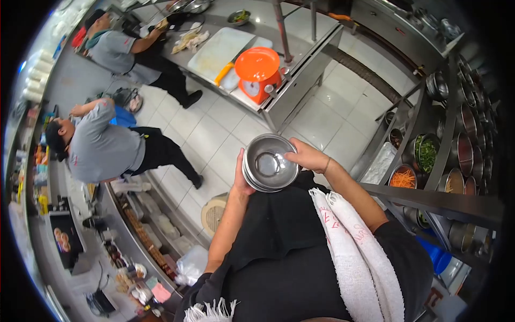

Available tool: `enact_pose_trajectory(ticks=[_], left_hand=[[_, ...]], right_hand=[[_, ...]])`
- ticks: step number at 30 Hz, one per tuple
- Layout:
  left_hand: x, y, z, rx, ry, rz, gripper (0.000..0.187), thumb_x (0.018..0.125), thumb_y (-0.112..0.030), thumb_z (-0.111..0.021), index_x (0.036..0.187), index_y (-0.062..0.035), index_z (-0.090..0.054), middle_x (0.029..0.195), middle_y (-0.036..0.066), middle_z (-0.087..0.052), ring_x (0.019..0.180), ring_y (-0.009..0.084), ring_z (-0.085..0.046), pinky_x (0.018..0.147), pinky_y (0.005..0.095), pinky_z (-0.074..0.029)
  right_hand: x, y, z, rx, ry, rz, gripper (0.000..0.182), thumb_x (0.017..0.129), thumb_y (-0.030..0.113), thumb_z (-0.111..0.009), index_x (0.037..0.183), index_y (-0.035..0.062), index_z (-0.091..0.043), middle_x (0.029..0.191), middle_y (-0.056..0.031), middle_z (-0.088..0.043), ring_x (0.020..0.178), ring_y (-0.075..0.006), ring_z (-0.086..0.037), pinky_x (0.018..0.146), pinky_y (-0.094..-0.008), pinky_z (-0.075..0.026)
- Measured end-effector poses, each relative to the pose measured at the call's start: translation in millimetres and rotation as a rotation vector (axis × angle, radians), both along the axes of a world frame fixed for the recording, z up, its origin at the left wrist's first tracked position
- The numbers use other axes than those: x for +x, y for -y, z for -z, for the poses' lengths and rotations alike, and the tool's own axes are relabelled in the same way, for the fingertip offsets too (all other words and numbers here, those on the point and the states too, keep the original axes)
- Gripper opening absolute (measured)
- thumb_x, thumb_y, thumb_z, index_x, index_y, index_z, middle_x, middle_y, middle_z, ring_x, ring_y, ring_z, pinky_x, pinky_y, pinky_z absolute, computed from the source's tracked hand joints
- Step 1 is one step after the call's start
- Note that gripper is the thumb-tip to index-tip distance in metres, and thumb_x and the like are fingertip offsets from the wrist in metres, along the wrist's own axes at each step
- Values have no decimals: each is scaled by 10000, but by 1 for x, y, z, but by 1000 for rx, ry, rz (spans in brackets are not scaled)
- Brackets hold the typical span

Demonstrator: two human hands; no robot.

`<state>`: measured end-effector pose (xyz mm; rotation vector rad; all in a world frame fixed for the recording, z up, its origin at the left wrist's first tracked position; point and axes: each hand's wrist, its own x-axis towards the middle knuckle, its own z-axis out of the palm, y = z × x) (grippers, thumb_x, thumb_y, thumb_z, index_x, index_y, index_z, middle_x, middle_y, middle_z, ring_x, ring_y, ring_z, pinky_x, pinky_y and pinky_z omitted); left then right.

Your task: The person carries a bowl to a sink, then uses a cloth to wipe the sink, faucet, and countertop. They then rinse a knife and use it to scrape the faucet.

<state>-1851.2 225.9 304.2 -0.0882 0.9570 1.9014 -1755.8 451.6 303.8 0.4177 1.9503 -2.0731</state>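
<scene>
A tiled kitchen floor (220, 134) is seen from above, bounded by a steel worktable (300, 32) carrying an orange scale (257, 72) and a white cutting board (217, 51); two co-workers in grey shirts (104, 147) are occupied at the counters opposite. A rack of ingredient containers (429, 155) stands at the right. A white towel (354, 252) is draped over the shoulder. A stack of steel bowls (268, 163) is held in front of the torso, above the floor. The left hand (241, 177) is closed on the stack's side and underside; the right hand (306, 155) is pinched on the top rim. The step in hand is judged to be carrying or separating the bowls; a steady two-handed grip is required next.
</scene>
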Motion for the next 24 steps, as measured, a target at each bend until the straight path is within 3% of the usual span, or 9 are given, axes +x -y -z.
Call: enact_pose_trajectory(ticks=[6, 10, 12, 13, 14, 19, 24], left_hand=[[-81, -72, 15, -15, 71, 220, 799, 1049, -680, -290, 1518, -56, -461, 1499, 185, -536, 1371, 344, -539, 1133, 519, -474], [-119, -128, -3, 7, -55, 412, 851, 1038, -727, -214, 1570, -86, -384, 1565, 147, -473, 1431, 334, -476, 1170, 520, -424], [-140, -149, -3, -4, -86, 502, 864, 1032, -741, -202, 1585, -94, -353, 1569, 133, -467, 1428, 308, -478, 1137, 525, -441], [-153, -160, -5, -25, -87, 603, 848, 1041, -729, -211, 1578, -90, -359, 1547, 135, -485, 1400, 298, -492, 1093, 523, -461], [-167, -166, 26, 6, -70, 699, 815, 1055, -698, -256, 1561, -69, -372, 1526, 147, -492, 1366, 305, -504, 1070, 518, -470], [-192, -212, 33, 82, -69, 990, 679, 1092, -567, -378, 1502, -28, -429, 1512, 164, -487, 1333, 320, -529, 1063, 486, -482], [-197, -251, 28, 129, -63, 1121, 551, 1107, -452, -439, 1465, -34, -473, 1477, 161, -524, 1299, 303, -562, 1057, 471, -494]], right_hand=[[-26, -33, 30, -207, -71, 276, 489, 902, 172, -677, 1326, -16, -524, 1075, -124, -666, 795, -157, -673, 574, -309, -568], [-36, -67, 2, -170, 101, 480, 492, 906, 193, -677, 1342, 6, -549, 1023, -89, -685, 717, -148, -673, 515, -288, -560], [-39, -84, -11, -204, 77, 699, 467, 907, 191, -676, 1322, 13, -557, 994, -83, -687, 701, -147, -673, 512, -286, -560], [-38, -89, -16, -226, 70, 792, 454, 908, 190, -675, 1311, 16, -560, 979, -80, -688, 694, -146, -673, 510, -285, -559], [-36, -94, -14, -231, 67, 897, 425, 909, 186, -678, 1285, 22, -571, 966, -76, -686, 686, -146, -667, 510, -284, -556], [-8, -137, -5, -315, -44, 1460, 273, 918, 167, -690, 1147, 44, -605, 899, -62, -672, 642, -155, -631, 514, -276, -539], [52, -189, 38, -556, -213, 1819, 178, 933, 141, -674, 1056, 39, -595, 906, -71, -635, 665, -170, -601, 538, -284, -538]])
